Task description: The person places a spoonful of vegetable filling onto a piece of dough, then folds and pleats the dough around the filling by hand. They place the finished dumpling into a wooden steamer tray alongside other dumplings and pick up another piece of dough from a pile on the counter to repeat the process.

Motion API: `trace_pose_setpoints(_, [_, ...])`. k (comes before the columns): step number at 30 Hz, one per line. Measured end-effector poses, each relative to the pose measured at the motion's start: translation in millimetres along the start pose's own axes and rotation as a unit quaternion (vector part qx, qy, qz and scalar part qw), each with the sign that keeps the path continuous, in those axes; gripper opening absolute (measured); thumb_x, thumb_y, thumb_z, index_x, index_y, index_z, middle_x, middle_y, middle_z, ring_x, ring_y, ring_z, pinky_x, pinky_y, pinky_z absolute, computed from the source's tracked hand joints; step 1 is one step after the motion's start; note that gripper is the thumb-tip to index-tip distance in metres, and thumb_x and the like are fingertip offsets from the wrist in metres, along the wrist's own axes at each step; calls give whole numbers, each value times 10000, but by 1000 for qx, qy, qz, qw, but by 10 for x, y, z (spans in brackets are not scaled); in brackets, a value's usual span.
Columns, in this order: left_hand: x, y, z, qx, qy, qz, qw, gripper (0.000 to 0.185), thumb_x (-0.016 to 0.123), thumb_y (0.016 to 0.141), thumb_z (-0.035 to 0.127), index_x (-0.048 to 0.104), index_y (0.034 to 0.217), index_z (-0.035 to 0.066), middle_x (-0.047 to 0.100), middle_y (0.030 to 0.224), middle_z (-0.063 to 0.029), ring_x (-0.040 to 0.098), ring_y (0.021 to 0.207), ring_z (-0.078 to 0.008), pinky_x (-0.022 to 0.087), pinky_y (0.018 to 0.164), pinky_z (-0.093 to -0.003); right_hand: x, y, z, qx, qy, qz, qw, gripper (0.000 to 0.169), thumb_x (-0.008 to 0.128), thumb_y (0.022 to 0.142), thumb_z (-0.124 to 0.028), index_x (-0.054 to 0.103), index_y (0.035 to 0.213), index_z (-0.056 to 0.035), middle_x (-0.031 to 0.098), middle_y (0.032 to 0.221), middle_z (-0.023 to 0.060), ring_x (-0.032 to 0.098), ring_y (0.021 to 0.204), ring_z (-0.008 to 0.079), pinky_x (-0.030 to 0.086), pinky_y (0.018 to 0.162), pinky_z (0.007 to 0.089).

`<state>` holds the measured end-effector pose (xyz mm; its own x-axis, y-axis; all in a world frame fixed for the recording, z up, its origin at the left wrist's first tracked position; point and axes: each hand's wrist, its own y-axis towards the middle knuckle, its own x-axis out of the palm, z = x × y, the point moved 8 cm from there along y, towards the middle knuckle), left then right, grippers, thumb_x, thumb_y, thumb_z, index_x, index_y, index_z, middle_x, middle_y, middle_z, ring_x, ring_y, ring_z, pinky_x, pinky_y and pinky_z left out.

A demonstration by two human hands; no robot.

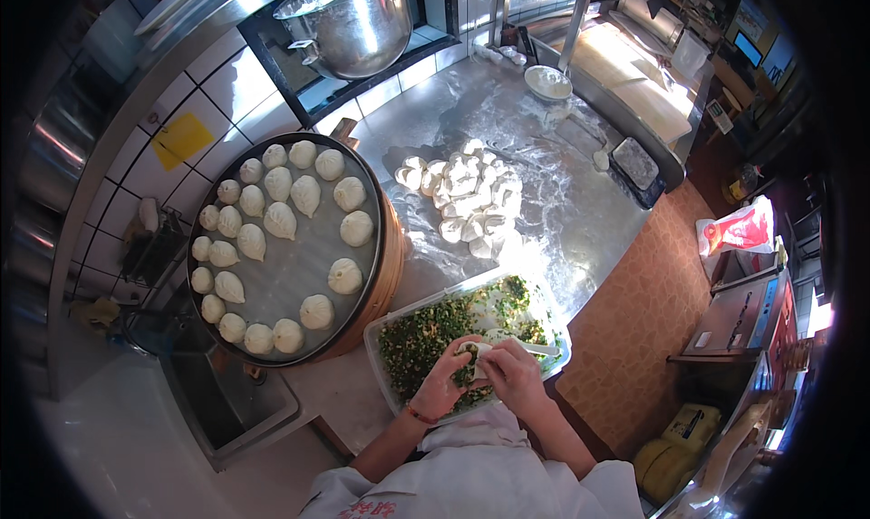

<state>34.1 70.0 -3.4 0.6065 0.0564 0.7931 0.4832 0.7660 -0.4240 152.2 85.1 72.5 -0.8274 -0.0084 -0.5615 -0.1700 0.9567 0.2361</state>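
Cupped in my left hand [440, 378] is a dough wrapper [474, 351] with chopped green filling showing at its open side. The fingers of my right hand [511, 378] pinch the wrapper's edge from the other side. Both hands are over a clear plastic tub [372, 346] of chopped green filling [427, 325]. A white spoon [540, 349] lies in the tub, partly hidden behind my right hand. To the left, a round steamer [393, 261] holds several filled buns [280, 221], some round and pleated, some leaf-shaped. Beyond the tub lies a heap of floured dough wrappers [476, 196].
The floured metal worktop [571, 240] carries a white bowl [548, 83] and a metal tin [635, 162] at its far side. A steel pot [346, 30] stands in the wall opening. A sink [217, 397] is at the left, a steel appliance [731, 315] at the right.
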Motion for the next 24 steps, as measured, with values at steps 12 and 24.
trace_pose_setpoints(12, [29,59,-1,17,107,2,994,274,469,1071,130,517,1339,100,563,1196,-15,567,1094,-82,550,793,-242,-50,-10,20,0,24,-7,1000,140,759,825,-8,678,939,-16,623,863,122,639,708,264,509,589,350])
trace_pose_setpoints(24, [57,122,48,15,90,-5,996,255,519,1041,125,548,1290,79,564,1191,-14,586,1074,-106,568,844,-267,-111,27,19,21,38,-6,999,129,750,839,-29,677,945,-24,635,903,122,661,763,292,531,630,378])
